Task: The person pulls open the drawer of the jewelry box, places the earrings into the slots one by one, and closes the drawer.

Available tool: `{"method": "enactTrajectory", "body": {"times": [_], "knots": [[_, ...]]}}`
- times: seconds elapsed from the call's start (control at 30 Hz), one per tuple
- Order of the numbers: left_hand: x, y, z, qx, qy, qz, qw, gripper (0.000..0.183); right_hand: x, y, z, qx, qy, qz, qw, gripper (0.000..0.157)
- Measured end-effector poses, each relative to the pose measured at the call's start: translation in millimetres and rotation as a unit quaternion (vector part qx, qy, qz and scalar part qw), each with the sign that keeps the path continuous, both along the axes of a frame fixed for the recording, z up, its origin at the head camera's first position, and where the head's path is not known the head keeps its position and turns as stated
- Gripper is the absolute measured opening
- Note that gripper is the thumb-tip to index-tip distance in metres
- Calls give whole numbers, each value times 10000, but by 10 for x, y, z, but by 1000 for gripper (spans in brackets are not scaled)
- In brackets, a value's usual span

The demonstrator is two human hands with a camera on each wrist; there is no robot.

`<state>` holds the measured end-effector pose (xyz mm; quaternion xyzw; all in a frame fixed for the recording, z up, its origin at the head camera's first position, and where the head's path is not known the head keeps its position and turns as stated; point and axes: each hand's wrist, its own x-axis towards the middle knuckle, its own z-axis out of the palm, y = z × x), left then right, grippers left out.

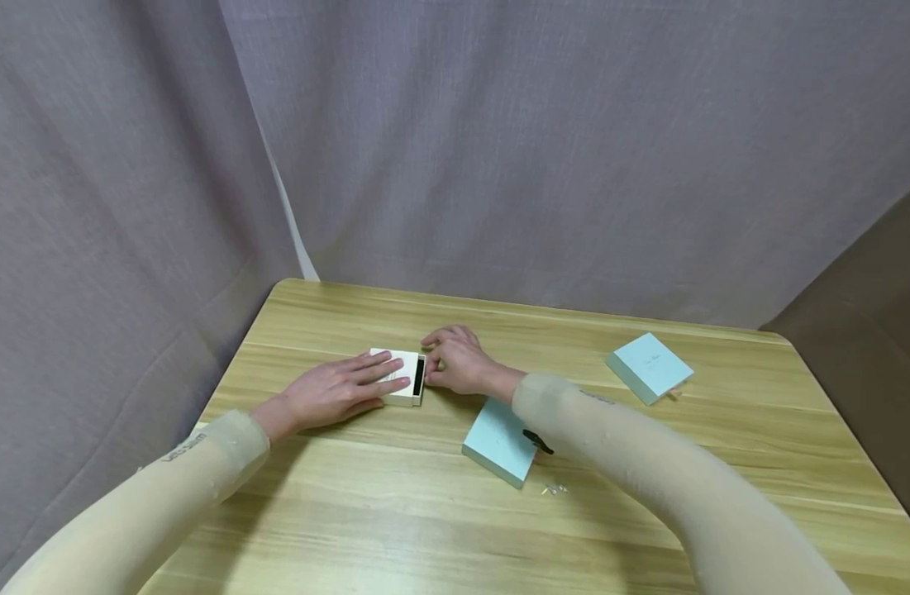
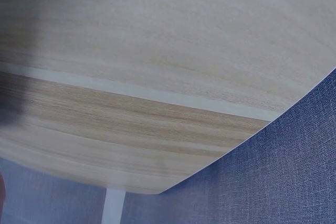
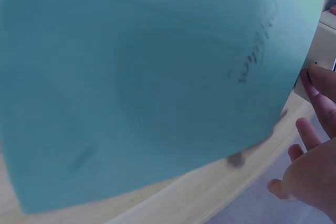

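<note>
Box (image 1: 410, 371) lies beneath the flattened left grip (image 1: 339, 388), apparently for bracing, while the right grip (image 1: 458, 364) pinches its protruding drawer (image 1: 420, 377).

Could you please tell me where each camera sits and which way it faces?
Head: worn on the head, facing forward and down at the table, white box and curtain; left hand, right hand and sleeves show.
Left wrist: worn there, facing the table and curtain past its edge; at most a sliver of the left hand shows.
Right wrist: worn there, closely facing the nearer blue box; part of the right hand shows at right.
Head and right wrist share the right hand, nearer blue box and white box.
</note>
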<state>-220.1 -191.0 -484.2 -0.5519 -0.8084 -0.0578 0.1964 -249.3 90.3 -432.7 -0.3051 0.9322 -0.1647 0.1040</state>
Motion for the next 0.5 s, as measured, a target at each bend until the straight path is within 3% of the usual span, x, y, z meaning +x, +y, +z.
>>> {"method": "enactTrajectory", "body": {"times": [0.5], "knots": [[-10, -4, -5, -7, -4, -38, 10000, 61, -22, -37, -52, -247, -60, -5, 9997, 22]]}}
